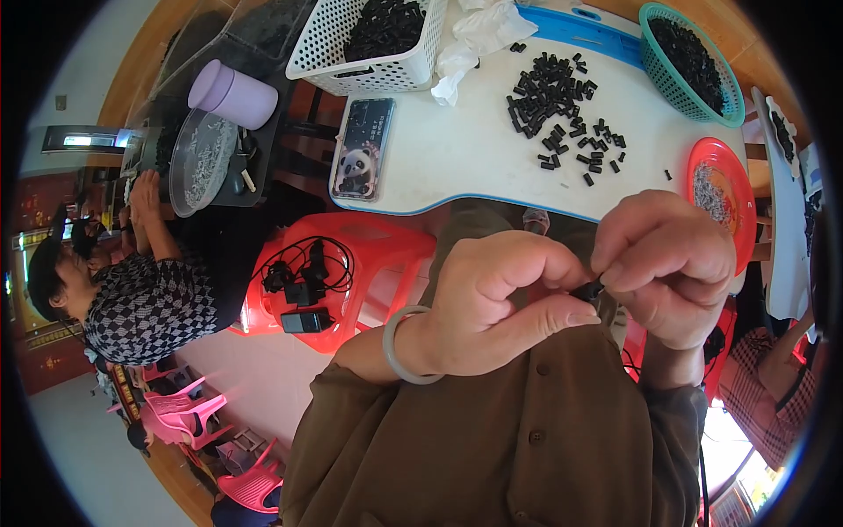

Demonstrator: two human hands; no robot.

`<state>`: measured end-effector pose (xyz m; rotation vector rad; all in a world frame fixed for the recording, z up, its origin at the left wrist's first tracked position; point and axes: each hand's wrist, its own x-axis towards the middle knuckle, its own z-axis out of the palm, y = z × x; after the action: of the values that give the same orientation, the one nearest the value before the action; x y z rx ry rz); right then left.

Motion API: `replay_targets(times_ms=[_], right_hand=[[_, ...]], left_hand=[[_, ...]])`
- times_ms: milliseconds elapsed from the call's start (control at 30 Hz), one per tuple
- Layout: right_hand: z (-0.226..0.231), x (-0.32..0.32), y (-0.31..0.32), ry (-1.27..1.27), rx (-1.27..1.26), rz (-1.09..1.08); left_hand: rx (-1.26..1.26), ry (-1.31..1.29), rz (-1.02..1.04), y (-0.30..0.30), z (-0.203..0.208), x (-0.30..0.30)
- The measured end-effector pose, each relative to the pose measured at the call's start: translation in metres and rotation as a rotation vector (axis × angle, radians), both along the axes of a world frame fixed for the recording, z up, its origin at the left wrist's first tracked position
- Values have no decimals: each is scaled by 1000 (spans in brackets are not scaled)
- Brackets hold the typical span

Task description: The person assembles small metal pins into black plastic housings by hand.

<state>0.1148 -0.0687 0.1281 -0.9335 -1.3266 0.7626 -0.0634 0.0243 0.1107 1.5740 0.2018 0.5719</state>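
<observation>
My left hand (500, 303), with a pale bangle (405, 347) at its wrist, pinches a small black cylindrical part (588, 290). Close against it, my right hand (672, 263) has thumb and fingertips pressed together at the same part; whether they hold a separate tiny piece is hidden. Both hands are in front of the near edge of a white table (457, 149). On the table beyond them lies a loose pile of small black cylinders (553, 97). To the right of the pile, a red plate (742, 202) holds many tiny silvery pieces (709, 193).
Black parts fill a white basket (399, 66) and a green basket (694, 105) at the back. A phone (362, 149) lies at the table's left edge. Cables and adapters rest on a red stool (378, 241). Other people (140, 299) sit left and right.
</observation>
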Motion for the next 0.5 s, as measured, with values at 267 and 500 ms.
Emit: replay_targets(times_ms=[267, 500], right_hand=[[10, -11, -1, -293, 44, -171], [16, -9, 2, -384, 48, -159]], left_hand=[[266, -20, 66, 3, 0, 0], [324, -1, 57, 4, 2, 1]])
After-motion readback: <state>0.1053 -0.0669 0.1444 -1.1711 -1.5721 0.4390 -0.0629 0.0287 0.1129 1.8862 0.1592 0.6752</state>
